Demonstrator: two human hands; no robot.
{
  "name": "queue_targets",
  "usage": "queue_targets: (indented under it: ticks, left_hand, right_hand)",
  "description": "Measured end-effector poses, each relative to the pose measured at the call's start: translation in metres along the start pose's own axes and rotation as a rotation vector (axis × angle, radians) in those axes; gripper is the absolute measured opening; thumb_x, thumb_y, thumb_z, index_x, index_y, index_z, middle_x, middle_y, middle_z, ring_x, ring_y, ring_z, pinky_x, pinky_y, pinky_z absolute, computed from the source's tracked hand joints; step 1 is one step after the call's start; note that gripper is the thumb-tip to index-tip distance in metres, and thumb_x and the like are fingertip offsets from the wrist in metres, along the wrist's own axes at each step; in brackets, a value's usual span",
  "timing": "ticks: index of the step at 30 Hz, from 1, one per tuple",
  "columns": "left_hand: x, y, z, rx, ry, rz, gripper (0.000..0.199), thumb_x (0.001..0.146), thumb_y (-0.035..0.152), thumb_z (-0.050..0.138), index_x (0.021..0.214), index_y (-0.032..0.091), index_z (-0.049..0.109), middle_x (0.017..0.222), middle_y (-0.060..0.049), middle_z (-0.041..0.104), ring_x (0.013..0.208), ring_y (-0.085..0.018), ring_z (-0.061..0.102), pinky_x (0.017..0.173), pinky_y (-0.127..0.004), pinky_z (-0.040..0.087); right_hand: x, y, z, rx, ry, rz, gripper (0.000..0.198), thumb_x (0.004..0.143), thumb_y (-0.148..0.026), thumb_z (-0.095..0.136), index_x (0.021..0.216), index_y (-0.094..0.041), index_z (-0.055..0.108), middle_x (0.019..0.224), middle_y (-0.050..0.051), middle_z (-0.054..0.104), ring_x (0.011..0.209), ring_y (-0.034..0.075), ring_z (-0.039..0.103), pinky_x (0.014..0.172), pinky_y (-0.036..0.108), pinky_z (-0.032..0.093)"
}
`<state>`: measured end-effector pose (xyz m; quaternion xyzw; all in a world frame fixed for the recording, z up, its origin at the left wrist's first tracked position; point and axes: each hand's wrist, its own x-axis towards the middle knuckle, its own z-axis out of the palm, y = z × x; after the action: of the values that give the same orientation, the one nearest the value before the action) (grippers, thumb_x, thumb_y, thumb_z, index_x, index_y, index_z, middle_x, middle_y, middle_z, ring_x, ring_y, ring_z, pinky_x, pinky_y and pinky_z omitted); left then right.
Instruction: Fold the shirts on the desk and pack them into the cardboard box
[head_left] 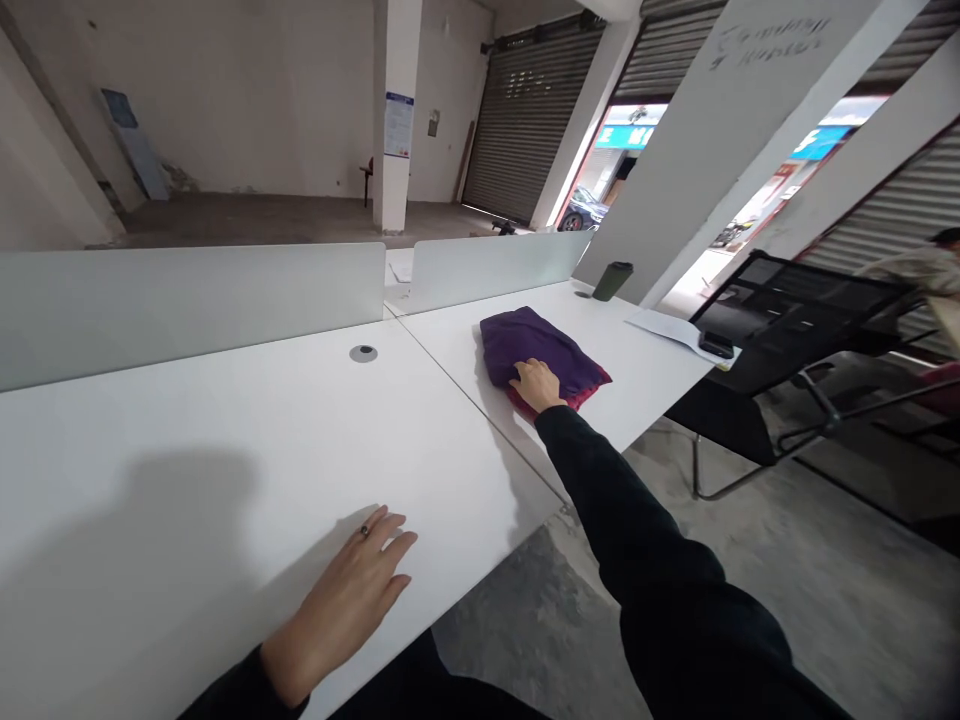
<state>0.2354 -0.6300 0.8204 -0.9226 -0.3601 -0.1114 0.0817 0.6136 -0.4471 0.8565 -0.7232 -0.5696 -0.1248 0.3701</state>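
A folded purple cloth [536, 340] with a red edge, perhaps a garment, lies on the right-hand white desk [442, 330]. Reaching across with the arm stretched out, my right hand [538, 385] rests on the near left part of the cloth. Its fingers are bent against the fabric, and whether they pinch it I cannot make out. Low over the left-hand desk [285, 430], near its front edge, my left hand [356, 570] has its fingers spread and holds nothing. A ring shows on one of its fingers.
Frosted dividers [187, 295] run along the desks' back edge. A dark green cup [613, 281], papers [664, 326] and a black phone-like object [716, 345] are at the right. A black mesh chair [795, 310] stands beside the desk; a person [919, 275] is partly visible at far right.
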Motion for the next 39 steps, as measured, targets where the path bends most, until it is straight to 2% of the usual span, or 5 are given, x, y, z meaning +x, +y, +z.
queue_targets:
  ticks: [11,15,19,29,39]
  left_hand:
    - [0.105,0.020,0.016,-1.202,-0.066,-0.288,0.070,0.091,0.054,0.048,0.149,0.024,0.025,0.155,-0.017,0.029,0.134,-0.026,0.044,0.110,-0.043,0.038]
    - [0.156,0.017,0.014,-1.912,0.003,-0.504,0.088,0.086,0.072,0.037,0.152,0.021,0.011,0.153,-0.023,0.029,0.125,-0.029,0.054,0.100,-0.040,0.048]
    - [0.176,0.002,0.010,-2.203,0.189,-0.537,0.068,0.089,0.068,0.034,0.133,0.018,0.049,0.128,-0.015,0.061,0.114,-0.029,0.062,0.091,-0.044,0.054]
    - [0.155,-0.015,-0.004,-1.802,0.693,-0.506,0.040,0.081,0.017,0.062,0.121,0.020,0.056,0.115,-0.007,0.067,0.105,-0.018,0.064,0.095,-0.036,0.050]
    - [0.127,0.030,-0.037,-0.718,0.473,-0.042,0.070,0.078,0.034,0.063,0.140,0.015,0.039,0.152,-0.016,0.021,0.144,-0.029,0.023,0.120,-0.042,0.020]
  right_hand:
    - [0.007,0.004,-0.098,0.840,0.498,-0.075,0.023,0.085,-0.040,0.049,0.094,-0.021,0.059,0.087,0.004,0.063,0.082,0.021,0.055,0.074,0.036,0.045]
    - [-0.058,-0.037,-0.108,1.039,0.402,-0.176,0.022,0.082,-0.037,0.056,0.091,-0.018,0.061,0.082,0.002,0.062,0.072,0.016,0.054,0.067,0.029,0.045]
    - [-0.114,-0.052,-0.084,1.001,0.064,-0.282,0.028,0.080,-0.040,0.062,0.093,-0.016,0.065,0.089,0.004,0.067,0.083,0.019,0.060,0.074,0.029,0.048]
    - [-0.100,0.026,0.003,0.938,-0.283,-0.078,0.065,0.071,-0.062,0.067,0.117,-0.016,0.061,0.125,0.016,0.061,0.114,0.028,0.057,0.102,0.044,0.042]
    - [-0.072,-0.105,-0.085,1.259,-0.342,-0.313,0.049,0.084,-0.060,0.052,0.099,-0.016,0.064,0.091,0.005,0.066,0.081,0.015,0.061,0.068,0.025,0.050]
